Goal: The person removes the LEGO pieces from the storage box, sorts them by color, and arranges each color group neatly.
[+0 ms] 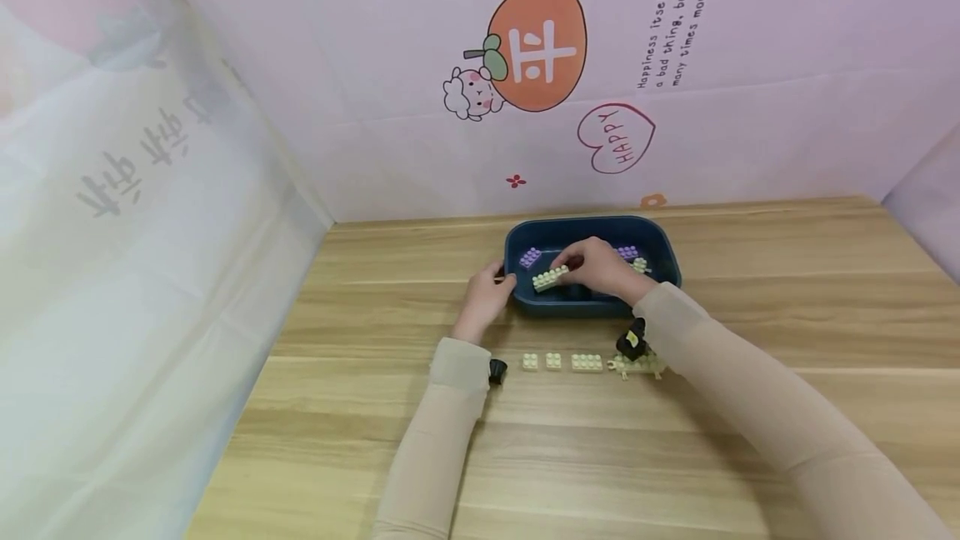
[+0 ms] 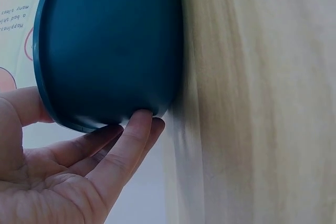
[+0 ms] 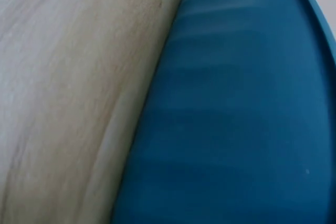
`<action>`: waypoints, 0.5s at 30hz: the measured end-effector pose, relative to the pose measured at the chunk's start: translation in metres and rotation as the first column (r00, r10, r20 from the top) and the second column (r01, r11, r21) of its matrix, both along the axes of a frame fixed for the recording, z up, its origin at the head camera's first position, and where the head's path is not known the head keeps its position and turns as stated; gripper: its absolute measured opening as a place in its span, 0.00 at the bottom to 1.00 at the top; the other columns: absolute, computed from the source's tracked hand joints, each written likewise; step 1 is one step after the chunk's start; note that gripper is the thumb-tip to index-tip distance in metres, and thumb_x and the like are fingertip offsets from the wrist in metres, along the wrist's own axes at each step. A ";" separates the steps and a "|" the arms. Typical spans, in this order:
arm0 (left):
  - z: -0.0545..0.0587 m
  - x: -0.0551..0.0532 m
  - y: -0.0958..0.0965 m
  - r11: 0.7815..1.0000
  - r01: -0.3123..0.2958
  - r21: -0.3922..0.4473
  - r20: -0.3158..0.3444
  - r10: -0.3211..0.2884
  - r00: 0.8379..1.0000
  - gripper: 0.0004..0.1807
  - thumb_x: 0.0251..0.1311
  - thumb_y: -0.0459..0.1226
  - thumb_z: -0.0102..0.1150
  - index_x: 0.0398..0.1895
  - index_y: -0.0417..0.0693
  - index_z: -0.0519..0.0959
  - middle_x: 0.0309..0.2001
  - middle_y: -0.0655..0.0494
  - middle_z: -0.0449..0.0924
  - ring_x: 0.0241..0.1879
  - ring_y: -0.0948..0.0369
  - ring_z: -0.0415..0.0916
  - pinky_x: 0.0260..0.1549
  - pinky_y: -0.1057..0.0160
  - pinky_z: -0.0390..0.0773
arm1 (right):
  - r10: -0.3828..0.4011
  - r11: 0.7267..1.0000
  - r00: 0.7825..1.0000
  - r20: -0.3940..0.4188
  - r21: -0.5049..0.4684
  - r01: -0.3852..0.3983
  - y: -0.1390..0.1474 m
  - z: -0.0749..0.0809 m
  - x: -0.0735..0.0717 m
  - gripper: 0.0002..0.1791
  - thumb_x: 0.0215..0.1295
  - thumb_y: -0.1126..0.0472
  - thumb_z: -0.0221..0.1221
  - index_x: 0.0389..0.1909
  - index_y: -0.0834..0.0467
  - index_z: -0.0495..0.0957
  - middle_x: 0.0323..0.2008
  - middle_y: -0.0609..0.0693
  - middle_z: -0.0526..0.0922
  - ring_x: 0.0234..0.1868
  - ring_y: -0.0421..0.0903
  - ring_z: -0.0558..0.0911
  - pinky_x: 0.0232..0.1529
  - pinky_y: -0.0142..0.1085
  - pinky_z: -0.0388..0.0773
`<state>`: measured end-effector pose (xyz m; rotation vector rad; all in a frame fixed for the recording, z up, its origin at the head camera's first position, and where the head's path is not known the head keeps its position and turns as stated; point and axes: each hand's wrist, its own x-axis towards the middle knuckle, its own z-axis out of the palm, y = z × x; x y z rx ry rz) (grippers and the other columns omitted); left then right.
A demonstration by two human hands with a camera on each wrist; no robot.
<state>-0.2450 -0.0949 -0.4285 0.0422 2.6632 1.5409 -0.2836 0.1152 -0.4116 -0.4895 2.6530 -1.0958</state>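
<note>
The right hand [image 1: 600, 267] reaches in over the near edge of the tray [image 1: 577, 309], its thumb and fingers clamped on the right end of a long pale brick [image 1: 551, 277]. The brick's free end juts left past these fingertips, inside the rim; whether it touches the tray floor cannot be told. Room lies between it and one purple brick [image 1: 530, 257], beyond and left of the fingertips. Behind the right knuckles, near the far right corner, sit another purple brick [image 1: 627, 252] and a small pale piece [image 1: 640, 265].

The left hand [image 1: 486, 298] grips the tray's left end, thumb at the rim, fingertips against the outer wall. Nearer the person than both hands, past a strip of tabletop [image 1: 375, 440], are two small square bricks [image 1: 530, 362], a longer brick [image 1: 587, 362] and a pale toy [image 1: 636, 363] with a black part, partly behind the right sleeve [image 1: 750, 390].
</note>
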 end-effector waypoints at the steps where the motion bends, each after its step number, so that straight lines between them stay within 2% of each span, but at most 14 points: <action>1: 0.001 0.000 0.000 1.000 -0.002 0.004 0.004 0.002 1.000 0.23 0.69 0.37 0.49 0.65 0.36 0.70 0.58 0.39 0.77 0.58 0.49 0.75 0.57 0.54 0.75 | -0.007 1.000 1.000 -0.004 -0.006 0.007 0.001 0.001 0.001 0.10 0.60 0.61 0.66 0.42 0.56 0.86 0.45 0.55 0.84 0.44 0.49 0.79 0.50 0.46 0.78; 7: 0.003 0.002 0.000 1.000 0.004 0.011 0.019 -0.004 1.000 0.24 0.70 0.38 0.48 0.66 0.36 0.68 0.60 0.39 0.75 0.59 0.49 0.73 0.59 0.53 0.74 | -0.046 0.997 0.997 -0.060 -0.065 0.042 0.011 0.004 0.006 0.11 0.61 0.59 0.66 0.44 0.56 0.85 0.44 0.56 0.83 0.43 0.50 0.80 0.48 0.46 0.79; 15: 0.002 0.003 -0.002 1.000 0.008 -0.005 0.019 -0.008 1.000 0.23 0.70 0.39 0.47 0.65 0.38 0.70 0.59 0.40 0.76 0.59 0.49 0.74 0.59 0.53 0.74 | -0.082 0.994 0.984 -0.156 -0.089 0.069 0.033 0.010 0.019 0.13 0.61 0.56 0.65 0.46 0.53 0.84 0.45 0.54 0.83 0.41 0.49 0.79 0.45 0.41 0.79</action>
